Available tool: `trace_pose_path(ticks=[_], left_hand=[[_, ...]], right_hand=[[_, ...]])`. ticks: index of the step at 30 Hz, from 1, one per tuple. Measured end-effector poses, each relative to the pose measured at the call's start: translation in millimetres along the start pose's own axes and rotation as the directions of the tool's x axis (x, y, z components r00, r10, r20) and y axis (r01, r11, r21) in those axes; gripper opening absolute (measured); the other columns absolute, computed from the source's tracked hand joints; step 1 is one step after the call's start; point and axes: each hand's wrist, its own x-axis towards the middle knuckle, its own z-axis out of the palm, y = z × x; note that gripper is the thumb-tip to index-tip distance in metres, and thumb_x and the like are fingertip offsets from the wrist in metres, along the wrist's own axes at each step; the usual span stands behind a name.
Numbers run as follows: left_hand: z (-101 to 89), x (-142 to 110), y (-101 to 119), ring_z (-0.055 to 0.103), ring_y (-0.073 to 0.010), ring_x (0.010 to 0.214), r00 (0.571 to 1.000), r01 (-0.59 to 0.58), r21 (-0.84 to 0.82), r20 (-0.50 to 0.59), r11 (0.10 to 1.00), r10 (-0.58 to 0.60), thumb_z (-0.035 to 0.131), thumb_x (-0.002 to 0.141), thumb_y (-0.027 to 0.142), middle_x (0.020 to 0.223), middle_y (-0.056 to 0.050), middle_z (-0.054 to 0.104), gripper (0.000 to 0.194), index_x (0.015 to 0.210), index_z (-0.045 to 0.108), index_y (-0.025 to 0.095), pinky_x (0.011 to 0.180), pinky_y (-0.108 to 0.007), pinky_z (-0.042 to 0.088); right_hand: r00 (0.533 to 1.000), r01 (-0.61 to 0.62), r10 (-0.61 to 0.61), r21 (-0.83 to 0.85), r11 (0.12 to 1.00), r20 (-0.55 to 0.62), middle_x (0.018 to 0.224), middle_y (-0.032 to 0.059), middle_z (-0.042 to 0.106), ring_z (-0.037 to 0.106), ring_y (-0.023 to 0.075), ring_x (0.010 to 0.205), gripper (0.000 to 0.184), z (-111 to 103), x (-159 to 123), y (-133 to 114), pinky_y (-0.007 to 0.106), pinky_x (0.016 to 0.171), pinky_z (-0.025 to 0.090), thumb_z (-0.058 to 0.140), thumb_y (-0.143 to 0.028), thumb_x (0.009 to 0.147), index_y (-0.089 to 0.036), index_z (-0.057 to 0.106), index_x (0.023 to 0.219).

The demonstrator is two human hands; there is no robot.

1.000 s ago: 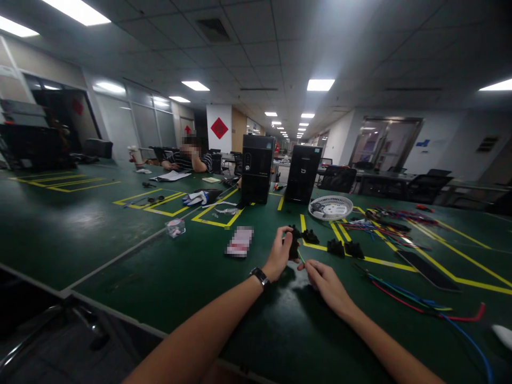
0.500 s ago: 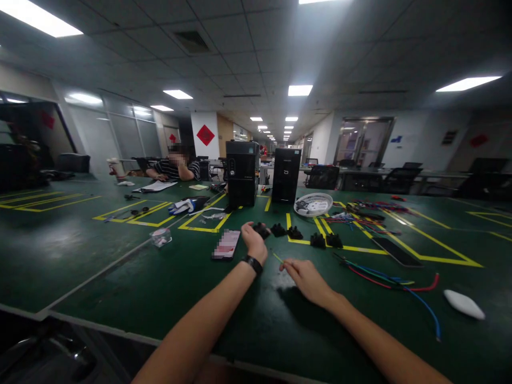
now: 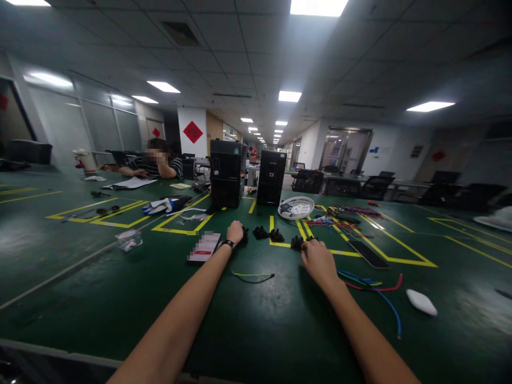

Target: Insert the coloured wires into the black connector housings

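Here's the green wire (image 3: 251,275) on the bench (image 3: 276,325), nearer me than both grips; my right grip (image 3: 319,258) meets black parts (image 3: 296,243), my left grip (image 3: 235,232) another black piece (image 3: 245,234), clamped or not, I can't tell; two black blocks (image 3: 261,232) sit between.

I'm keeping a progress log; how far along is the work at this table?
Seemingly done with: the green-and-black wire, lying free of both hands. In hand: the left hand is at one black part, the right hand at another; their grip is unclear. Apparently left: two black parts between the hands, untouched.
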Motion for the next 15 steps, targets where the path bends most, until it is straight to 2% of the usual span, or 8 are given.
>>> trace_pose_path(ticks=[2,4,6,8,11,13,15], left_hand=[[-3.0,7.5,-1.3,0.063,-0.0245,0.092,1.0,-0.009,0.114,0.022,0.993,0.007,0.036,0.088,0.02,0.091,-0.015,0.067,0.024,0.092,0.06,0.015,0.078,-0.034,0.045],[-5.1,10.7,0.6,0.056,-0.0299,0.106,0.999,-0.032,0.217,0.025,0.976,0.027,0.038,0.088,0.023,0.103,-0.018,0.065,0.025,0.098,0.06,0.014,0.085,-0.041,0.041],[-3.6,10.0,6.5,0.046,-0.0333,0.117,0.995,-0.098,0.303,0.036,0.948,0.092,0.035,0.09,0.03,0.116,-0.02,0.059,0.033,0.108,0.057,0.014,0.092,-0.047,0.035],[2.4,7.2,14.7,0.04,-0.0333,0.122,0.976,-0.214,0.358,0.106,0.909,0.189,0.036,0.09,0.041,0.124,-0.019,0.055,0.04,0.114,0.056,0.015,0.096,-0.049,0.03],[15.5,2.6,26.7,0.042,-0.0317,0.118,0.911,-0.395,0.381,0.28,0.836,0.303,0.053,0.079,0.053,0.119,-0.015,0.06,0.045,0.107,0.06,0.018,0.097,-0.046,0.029],[22.4,0.5,32.9,0.047,-0.0315,0.112,0.87,-0.467,0.38,0.358,0.798,0.338,0.063,0.072,0.05,0.11,-0.015,0.063,0.043,0.099,0.062,0.017,0.096,-0.046,0.031],[24.8,-1.9,38.3,0.05,-0.0315,0.109,0.848,-0.505,0.377,0.382,0.776,0.367,0.069,0.068,0.043,0.106,-0.015,0.063,0.039,0.097,0.062,0.016,0.095,-0.047,0.032]], right_hand=[[0.984,-0.155,0.163,-0.098,0.983,0.073,0.105,0.0168,0.061,0.054,0.0315,0.104,0.023,3.9,2.1,19.0,0.041,0.079,0.043,0.049,-0.024,0.087,-0.014,0.065,0.101],[0.964,-0.209,0.227,-0.13,0.969,0.137,0.106,0.0166,0.062,0.055,0.0329,0.103,0.023,8.2,3.7,28.7,0.044,0.077,0.044,0.049,-0.024,0.086,-0.016,0.064,0.101],[0.96,-0.214,0.233,-0.129,0.968,0.152,0.105,0.0154,0.063,0.056,0.0317,0.102,0.024,11.8,5.8,31.3,0.045,0.078,0.043,0.045,-0.021,0.088,-0.017,0.064,0.101],[0.966,-0.2,0.217,-0.126,0.972,0.142,0.103,0.0146,0.065,0.056,0.0304,0.102,0.025,14.6,8.2,30.8,0.044,0.078,0.043,0.043,-0.019,0.088,-0.018,0.063,0.102],[0.971,-0.173,0.191,-0.128,0.977,0.147,0.101,0.0144,0.066,0.057,0.0295,0.101,0.023,17.4,10.4,31.0,0.042,0.078,0.042,0.045,-0.017,0.088,-0.017,0.063,0.103],[0.975,-0.158,0.175,-0.122,0.98,0.138,0.099,0.0141,0.066,0.057,0.0292,0.1,0.022,17.0,10.3,32.1,0.041,0.077,0.042,0.044,-0.018,0.089,-0.017,0.065,0.096],[0.985,-0.148,0.156,-0.098,0.984,0.076,0.098,0.0133,0.066,0.057,0.0285,0.099,0.023,13.4,9.4,32.3,0.039,0.076,0.042,0.042,-0.02,0.09,-0.017,0.066,0.092]])
